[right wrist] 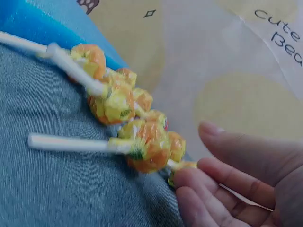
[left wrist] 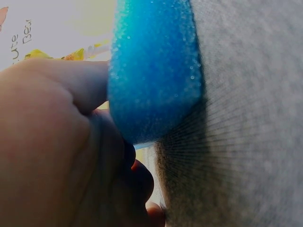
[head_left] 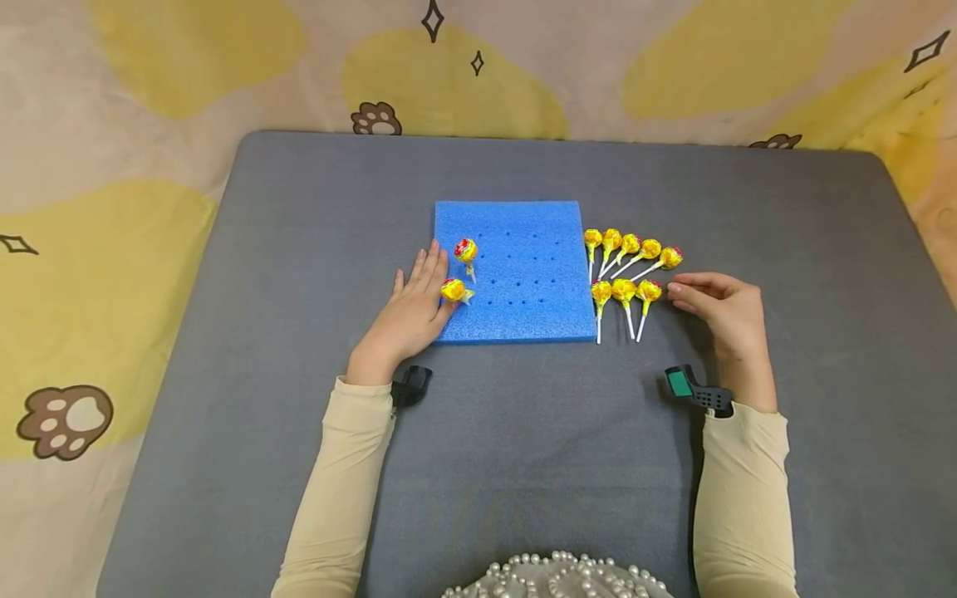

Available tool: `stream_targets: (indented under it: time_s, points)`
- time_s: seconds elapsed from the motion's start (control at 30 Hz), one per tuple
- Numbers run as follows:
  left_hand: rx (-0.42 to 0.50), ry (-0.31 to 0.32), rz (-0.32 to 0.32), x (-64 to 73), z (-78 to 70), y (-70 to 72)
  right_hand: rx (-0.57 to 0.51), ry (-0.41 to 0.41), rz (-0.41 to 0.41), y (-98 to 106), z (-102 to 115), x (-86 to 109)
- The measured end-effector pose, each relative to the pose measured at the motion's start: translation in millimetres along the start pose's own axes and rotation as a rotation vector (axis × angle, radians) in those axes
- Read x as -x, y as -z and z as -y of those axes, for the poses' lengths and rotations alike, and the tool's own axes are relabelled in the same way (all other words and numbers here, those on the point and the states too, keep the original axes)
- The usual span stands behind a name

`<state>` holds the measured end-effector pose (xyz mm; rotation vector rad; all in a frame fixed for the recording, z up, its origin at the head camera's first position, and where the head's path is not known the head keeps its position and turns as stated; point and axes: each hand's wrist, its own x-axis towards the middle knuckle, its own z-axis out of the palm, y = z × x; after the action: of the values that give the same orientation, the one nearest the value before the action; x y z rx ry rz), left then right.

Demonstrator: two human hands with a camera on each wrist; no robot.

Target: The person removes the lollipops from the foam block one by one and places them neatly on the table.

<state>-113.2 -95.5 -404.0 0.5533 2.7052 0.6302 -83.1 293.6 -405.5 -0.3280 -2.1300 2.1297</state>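
Observation:
A blue foam board point(head_left: 531, 320) with rows of small holes lies on the table. Two yellow-wrapped lollipops stand in its left part, a rear lollipop point(head_left: 465, 250) and a front lollipop point(head_left: 453, 289). My left hand point(head_left: 411, 311) rests along the board's left edge, fingers straight and thumb over the near corner. To the right of the board lie several loose lollipops in two rows. My right hand point(head_left: 721, 311) is just right of the near row's last lollipop point(head_left: 649, 291). In the right wrist view its thumb stands apart from the fingers, and nothing is held between them.
The grey table point(head_left: 523, 432) has a patterned cloth point(head_left: 486, 66) behind it and at its left. In the far row, lollipops point(head_left: 630, 243) fan out with their sticks toward me. One near-row lollipop point(head_left: 601, 292) lies right at the board's edge.

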Motion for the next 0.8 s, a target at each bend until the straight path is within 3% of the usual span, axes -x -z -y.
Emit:
stream_targets:
  time_s: [0.17, 0.43, 0.8]
  points:
    - [0.001, -0.006, -0.005, 0.0, -0.2, 0.1, 0.000, 0.053, -0.001, -5.3, 2.9, -1.3]
    - [-0.008, -0.016, -0.016, 0.1, -0.4, -0.4, -0.023, 0.057, 0.080, -20.0, 8.1, -1.6]
    - [-0.011, -0.015, -0.015, 0.2, 0.0, -0.9, 0.028, 0.118, 0.159, -60.2, 18.3, -7.6]
